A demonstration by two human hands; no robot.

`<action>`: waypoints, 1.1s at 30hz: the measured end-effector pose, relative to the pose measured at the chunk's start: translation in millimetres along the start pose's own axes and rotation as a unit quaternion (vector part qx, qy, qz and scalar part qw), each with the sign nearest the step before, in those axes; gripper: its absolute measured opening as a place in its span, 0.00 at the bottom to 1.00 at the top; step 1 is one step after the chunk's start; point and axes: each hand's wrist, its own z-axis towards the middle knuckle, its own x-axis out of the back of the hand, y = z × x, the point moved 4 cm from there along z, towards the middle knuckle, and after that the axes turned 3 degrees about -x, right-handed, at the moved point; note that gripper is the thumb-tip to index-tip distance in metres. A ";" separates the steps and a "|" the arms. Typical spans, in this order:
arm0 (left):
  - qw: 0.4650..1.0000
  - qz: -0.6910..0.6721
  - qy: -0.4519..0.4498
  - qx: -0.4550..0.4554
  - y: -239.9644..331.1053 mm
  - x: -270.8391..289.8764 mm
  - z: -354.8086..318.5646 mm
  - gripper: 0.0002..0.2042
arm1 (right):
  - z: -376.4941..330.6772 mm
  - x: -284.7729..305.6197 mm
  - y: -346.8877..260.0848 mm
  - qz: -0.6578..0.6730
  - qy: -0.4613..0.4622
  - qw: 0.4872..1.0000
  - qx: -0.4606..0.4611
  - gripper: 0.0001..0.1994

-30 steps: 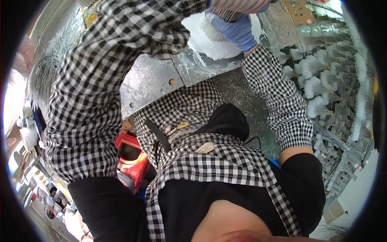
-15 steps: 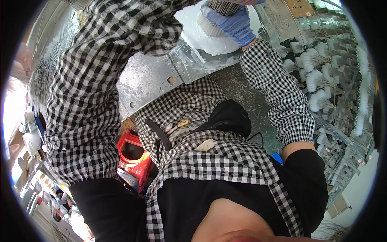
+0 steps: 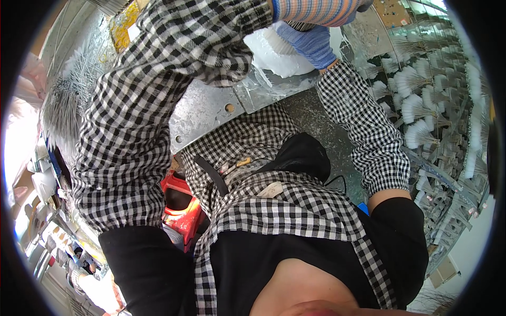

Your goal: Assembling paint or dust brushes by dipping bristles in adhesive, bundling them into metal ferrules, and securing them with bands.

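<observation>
My right hand (image 3: 312,46), in a blue knitted glove, is closed round a bundle of thin grey wire stems (image 3: 299,25). White bristle-like tufts (image 3: 279,43) fan out below the stems, over a thick white paste (image 3: 290,64) spread on the metal bench. My left hand (image 3: 316,11), in an orange-and-blue striped glove, reaches across from the left at the top edge, just above the bundle and partly covering it. Its fingers point right and are partly cut off, so I cannot tell what they hold.
Many wire stems with white tufts (image 3: 414,79) stand in racks along the right. A heap of similar stems (image 3: 63,110) lies at the far left. The metal bench edge (image 3: 211,124) is before my lap. A red plastic stool (image 3: 184,210) stands beside me.
My left hand has come down and right into view, over the wire bundle. My right hand keeps its grip on the bundle and has shifted slightly.
</observation>
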 end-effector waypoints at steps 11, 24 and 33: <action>0.994 -0.036 -0.105 0.000 -1.4 6.1 14.4 0.10 | -4.3 11.5 -10.8 -0.330 0.045 0.877 0.348 0.26; 0.905 -0.106 0.313 0.266 22.3 -19.0 -123.0 0.32 | 6.3 -73.4 -79.8 0.154 -0.221 0.956 0.112 0.23; 0.851 0.061 -0.424 0.304 24.4 -66.9 -251.2 0.14 | 51.0 -113.0 -196.8 0.040 -0.298 0.917 0.262 0.10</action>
